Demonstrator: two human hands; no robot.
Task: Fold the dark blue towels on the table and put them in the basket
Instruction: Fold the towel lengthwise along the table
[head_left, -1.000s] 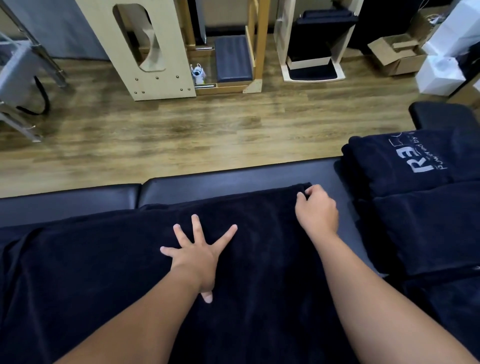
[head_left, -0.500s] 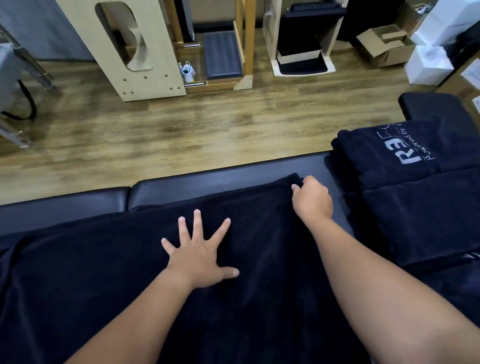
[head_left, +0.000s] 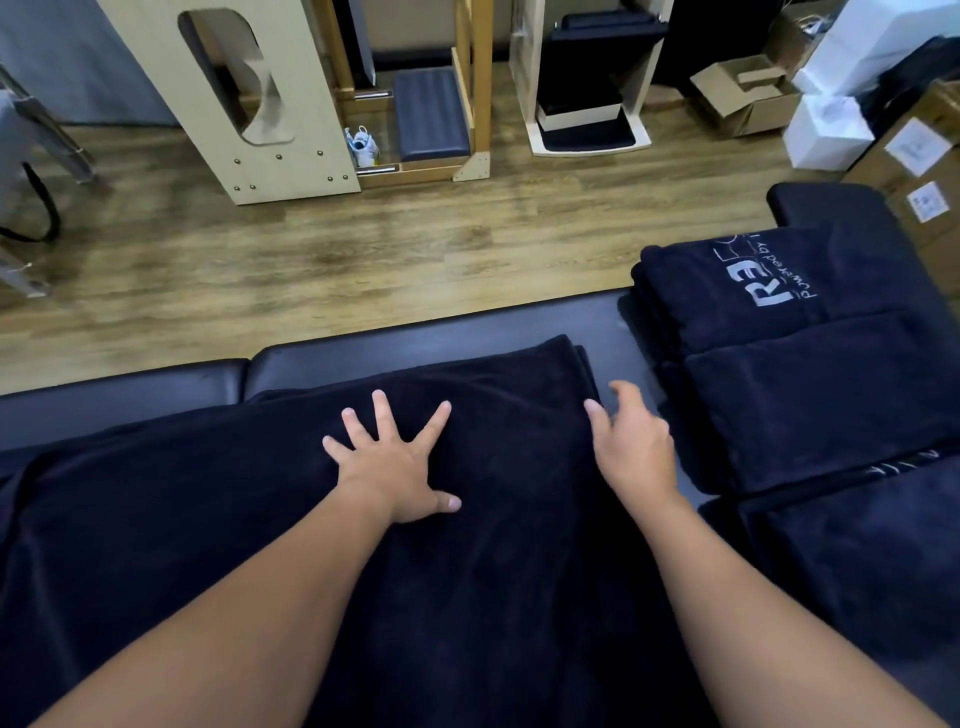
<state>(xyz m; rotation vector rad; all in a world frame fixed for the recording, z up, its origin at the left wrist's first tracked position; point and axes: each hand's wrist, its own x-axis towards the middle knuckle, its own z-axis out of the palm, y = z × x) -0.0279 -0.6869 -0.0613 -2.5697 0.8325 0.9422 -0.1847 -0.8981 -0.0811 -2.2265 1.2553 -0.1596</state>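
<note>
Right hand (head_left: 636, 447) let go of far corner, now loose, fingers relaxed, holding nothing, at right edge of towel (head_left: 467, 571). Left hand (head_left: 392, 462) flat, fingers spread, pressing towel spread on table (head_left: 441, 338). Advice: smooth outward, square edges before next fold. Basket unseen.

Dark navy, plain and unpatterned: spread towel (head_left: 493, 571). Same navy with pale grey lettering: folded towels (head_left: 779, 332). Glossy black: padded table (head_left: 426, 343). Brown streaked woodgrain: floor (head_left: 322, 260). White: boxes (head_left: 826, 132). Tan: cardboard carton (head_left: 748, 98). Pale cream: wooden panel (head_left: 291, 156).
</note>
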